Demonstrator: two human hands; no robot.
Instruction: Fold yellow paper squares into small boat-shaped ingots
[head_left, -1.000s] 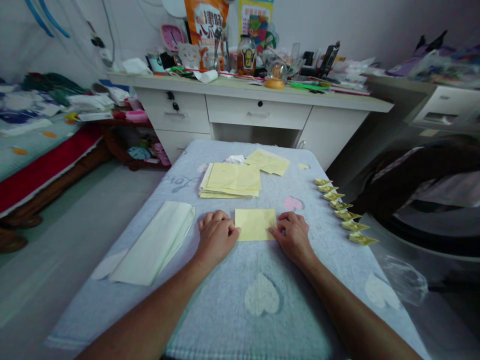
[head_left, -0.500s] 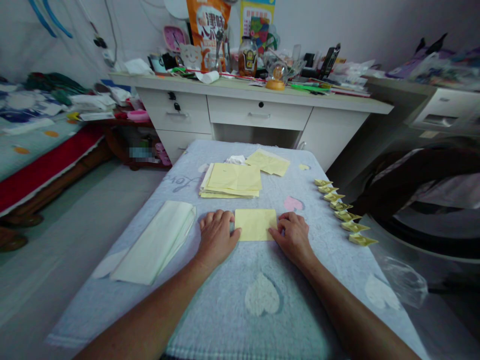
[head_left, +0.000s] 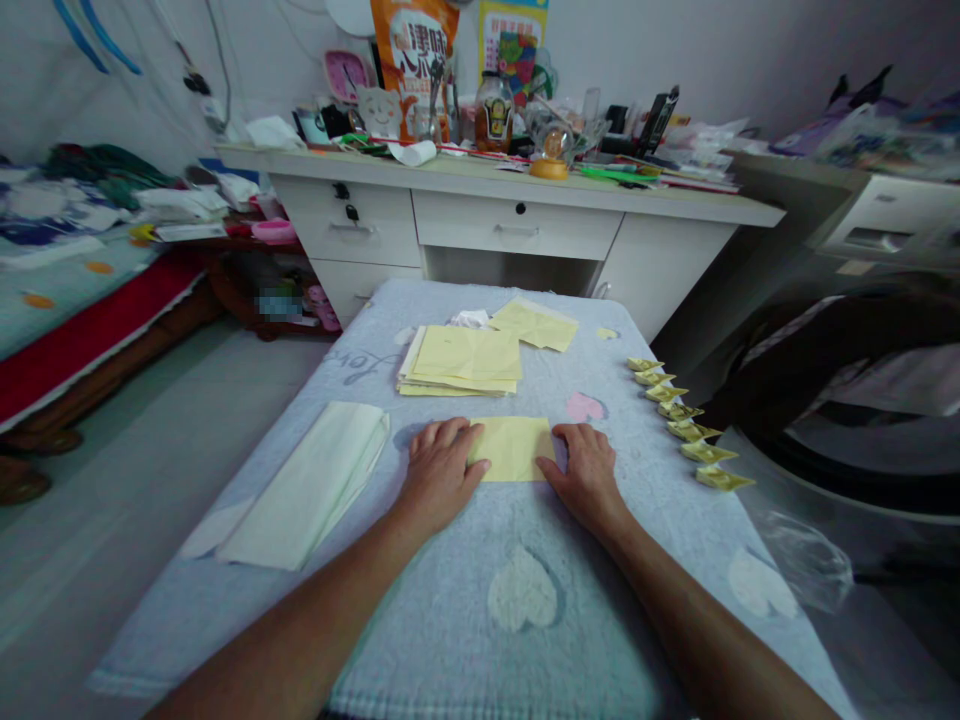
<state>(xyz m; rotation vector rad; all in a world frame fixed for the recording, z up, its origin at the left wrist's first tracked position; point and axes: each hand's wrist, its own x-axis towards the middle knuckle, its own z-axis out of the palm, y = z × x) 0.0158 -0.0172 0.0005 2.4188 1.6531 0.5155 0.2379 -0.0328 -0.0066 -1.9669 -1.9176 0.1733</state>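
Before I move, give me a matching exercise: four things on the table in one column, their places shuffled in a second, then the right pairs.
Things
1. Sheet
2. Stack
3. Pale bundle
4. Boats

Places
A. In a row along the right edge of the table
B. To the left of the left hand
C. Between the left hand and the right hand
D. Just beyond the sheet, on the far side from the person

Pairs: 1-C, 2-D, 3-B, 4-A
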